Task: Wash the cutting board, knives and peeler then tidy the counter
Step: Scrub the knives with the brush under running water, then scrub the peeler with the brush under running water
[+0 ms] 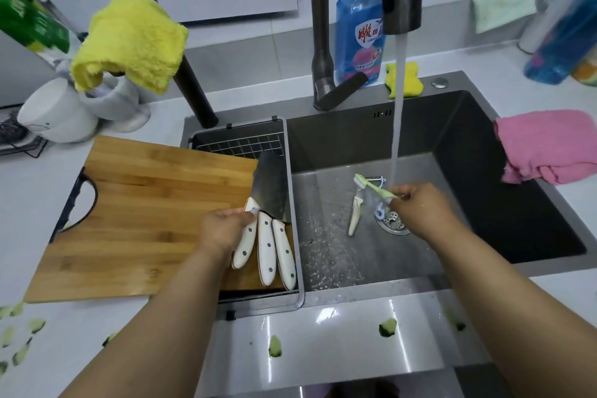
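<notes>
At centre frame, a cleaver (pixel 269 184) with a white riveted handle is grasped by the left hand (pixel 223 229), beside two more white-handled knives (pixel 274 252) on the bamboo cutting board (pixel 145 213). A green toothbrush (pixel 374 186) is pinched by the right hand (pixel 420 210) under running water. A cream-handled peeler (pixel 355 213) lies on the sink (pixel 339 252) floor, just left of that grip.

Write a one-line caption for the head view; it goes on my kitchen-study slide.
Left hand grips a knife over the cutting board; right hand holds a green toothbrush under running water.
</notes>
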A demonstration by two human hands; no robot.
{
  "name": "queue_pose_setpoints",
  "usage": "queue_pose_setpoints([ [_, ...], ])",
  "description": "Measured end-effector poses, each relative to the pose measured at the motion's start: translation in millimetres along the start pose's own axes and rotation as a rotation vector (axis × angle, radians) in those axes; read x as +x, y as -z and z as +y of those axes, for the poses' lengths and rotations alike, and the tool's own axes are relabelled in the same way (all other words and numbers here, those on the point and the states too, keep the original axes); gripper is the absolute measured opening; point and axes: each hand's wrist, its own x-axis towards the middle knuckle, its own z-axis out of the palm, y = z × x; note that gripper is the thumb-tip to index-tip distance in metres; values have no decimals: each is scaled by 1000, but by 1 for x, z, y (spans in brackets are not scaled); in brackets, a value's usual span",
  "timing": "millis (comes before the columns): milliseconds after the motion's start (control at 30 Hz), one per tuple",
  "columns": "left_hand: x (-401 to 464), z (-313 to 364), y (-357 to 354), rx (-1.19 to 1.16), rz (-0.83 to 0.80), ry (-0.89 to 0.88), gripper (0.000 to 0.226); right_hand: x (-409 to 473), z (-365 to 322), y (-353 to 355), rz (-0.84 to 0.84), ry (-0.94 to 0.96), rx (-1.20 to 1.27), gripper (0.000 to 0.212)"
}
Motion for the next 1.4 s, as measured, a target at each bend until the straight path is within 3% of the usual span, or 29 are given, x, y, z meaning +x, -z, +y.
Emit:
queue_pose_setpoints([
  [300,11,4,6,306,-39,-108,19,4,1,2,-11,-4,0,19],
  [400,8,19,-2,392,82,-244,23,4,3,5,-14,-14,42,15],
  [467,0,35,-16,400,145,-392,14,4,6,8,-5,-17,54,16],
  [533,-6,47,-41,397,75,-500,3,5,11,11,-1,-19,61,15],
  [567,-9,51,-56,400,12,-517,10,6,14,13,-2,-20,58,14],
  [733,-24,49,-139,507,-272,-491,21,10,23,29,4,-40,8,18],
  [900,-23,34,-203,573,-383,-412,27,19,42,39,-20,-84,-19,22],
  [1133,11,-1,-245,679,-436,-320,16,37,58,37,-120,-149,-84,25],
  [1300,38,-27,-252,787,-326,-213,24,48,56,35,-172,-113,-153,21],
  [1400,44,-33,-255,728,-269,-114,27,53,53,33,-205,-118,-170,21],
])
